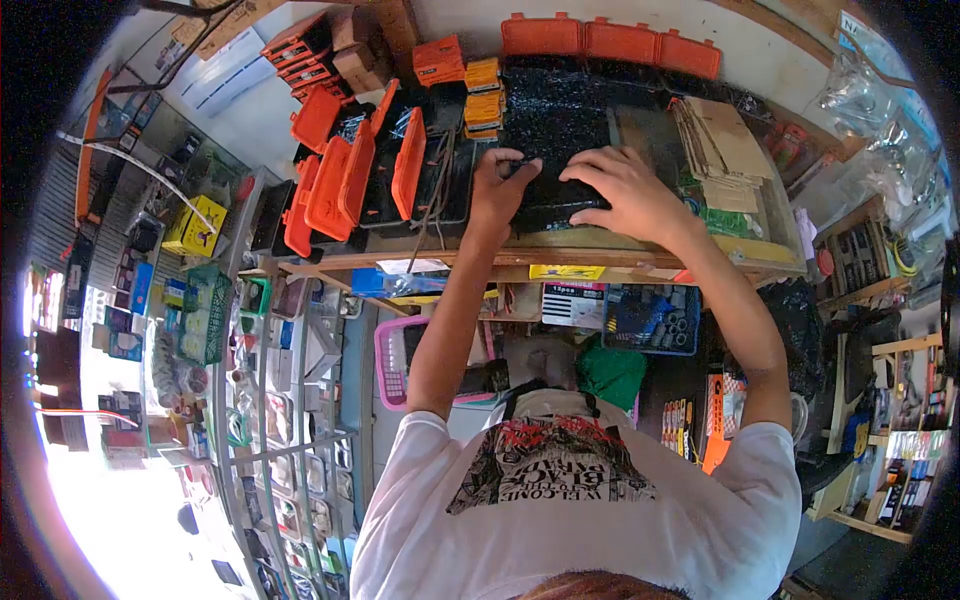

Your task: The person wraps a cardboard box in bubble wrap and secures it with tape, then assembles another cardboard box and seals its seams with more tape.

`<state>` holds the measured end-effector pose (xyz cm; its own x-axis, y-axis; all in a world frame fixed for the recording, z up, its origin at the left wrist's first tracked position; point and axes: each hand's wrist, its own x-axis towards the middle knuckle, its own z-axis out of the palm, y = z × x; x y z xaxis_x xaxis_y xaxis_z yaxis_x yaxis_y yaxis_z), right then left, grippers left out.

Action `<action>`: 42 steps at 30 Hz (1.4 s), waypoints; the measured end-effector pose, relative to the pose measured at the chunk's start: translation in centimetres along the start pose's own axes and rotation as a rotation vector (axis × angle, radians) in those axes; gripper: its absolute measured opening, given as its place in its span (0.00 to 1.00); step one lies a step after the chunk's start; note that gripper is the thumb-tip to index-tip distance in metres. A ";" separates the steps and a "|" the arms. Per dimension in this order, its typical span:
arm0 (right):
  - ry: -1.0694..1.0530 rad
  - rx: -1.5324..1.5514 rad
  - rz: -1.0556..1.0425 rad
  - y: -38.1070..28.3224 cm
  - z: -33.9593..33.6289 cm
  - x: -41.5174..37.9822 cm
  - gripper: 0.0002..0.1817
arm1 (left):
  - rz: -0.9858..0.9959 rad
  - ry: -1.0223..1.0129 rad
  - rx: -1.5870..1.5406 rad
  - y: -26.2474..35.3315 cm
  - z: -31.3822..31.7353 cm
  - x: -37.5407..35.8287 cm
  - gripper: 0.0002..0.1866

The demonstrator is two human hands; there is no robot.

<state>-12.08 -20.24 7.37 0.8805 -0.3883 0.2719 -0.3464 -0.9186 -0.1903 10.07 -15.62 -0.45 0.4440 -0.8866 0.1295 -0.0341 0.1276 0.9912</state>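
On the wooden shelf top, a black tray (555,125) with a dark, glossy surface lies in front of me. At its near left edge is my left hand (500,185), its fingers curled against something dark that I cannot make out. My right hand (620,190) rests over the near right part of the tray, fingers spread and bent, with nothing visible between them. Small orange boxes (483,95) are stacked just beyond my left hand. Flattened cardboard pieces (722,150) lie to the right of my right hand.
Open orange-lidded cases (340,180) stand at the left of the shelf top. Orange lids (610,42) line the back wall. Below the wooden edge (560,244) are a pink basket (392,365) and a blue crate (650,320). A metal rack (290,450) stands at the left.
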 end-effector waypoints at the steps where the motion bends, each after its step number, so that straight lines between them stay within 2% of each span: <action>1: -0.006 0.010 -0.006 0.2 0.0 0.1 0.29 | 0.024 0.010 -0.016 -0.3 0.1 0.1 0.15; 4: -0.022 0.030 -0.009 1.3 -0.3 0.7 0.29 | 0.027 0.071 -0.076 -0.5 0.5 0.3 0.17; 7: -0.067 0.086 0.016 2.5 -0.7 1.5 0.31 | 0.240 0.076 -0.064 -0.1 0.7 0.7 0.19; 8: -0.102 0.139 0.034 3.1 -0.7 1.9 0.31 | 0.386 0.064 0.118 0.2 0.6 0.6 0.21; 10: -0.171 0.258 0.073 4.0 -1.3 2.8 0.32 | 0.671 0.043 0.485 5.0 0.1 -1.5 0.26; 13: -0.194 0.524 0.032 7.3 0.2 4.0 0.35 | 0.804 -0.312 0.786 9.7 -0.3 -3.1 0.33; 14: -0.277 0.665 0.094 8.7 1.2 4.8 0.39 | 0.738 -0.443 0.817 10.1 -0.5 -3.2 0.40; 17: -0.411 0.647 0.279 9.5 1.3 6.1 0.43 | 0.741 -0.460 1.090 7.9 -0.5 -2.3 0.43; 20: -0.472 0.675 0.291 9.7 1.6 6.5 0.47 | 0.503 -0.556 1.071 7.2 -0.3 -1.1 0.46; 24: -0.476 0.653 0.238 9.9 1.9 6.9 0.48 | 0.418 -0.698 1.000 6.4 -0.4 0.9 0.45; 27: -0.439 0.577 0.211 9.4 1.3 6.7 0.44 | 0.415 -0.763 0.988 5.7 -0.4 2.2 0.45; 30: -0.269 0.443 0.183 7.9 -0.1 5.6 0.30 | 0.403 -0.836 0.957 5.2 -0.2 3.8 0.44; 33: -0.184 0.236 0.063 3.9 -2.8 3.8 0.27 | 0.333 -0.910 0.870 5.6 -0.3 4.9 0.44; 34: -0.174 0.123 0.023 3.1 -2.6 3.1 0.28 | 0.298 -0.936 0.861 5.3 -0.2 5.6 0.43; 36: -0.073 0.093 -0.009 2.8 -1.2 2.2 0.25 | 0.249 -0.979 0.866 5.6 -0.2 6.3 0.44; 37: -0.018 0.105 -0.007 2.9 -0.7 2.1 0.23 | 0.264 -0.952 0.894 5.9 -0.2 6.2 0.44; 39: -0.082 0.152 0.038 3.9 -0.9 2.5 0.22 | 0.300 -0.896 0.949 6.3 -0.2 5.9 0.46; 42: -0.166 0.193 0.161 4.7 -1.7 3.1 0.20 | 0.636 -0.584 0.967 5.8 -0.5 4.7 0.43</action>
<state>-11.47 -25.90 8.89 0.8659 -0.4955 0.0686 -0.4315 -0.8093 -0.3985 12.43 -18.79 5.86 -0.3345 -0.8823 0.3313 -0.8312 0.4418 0.3375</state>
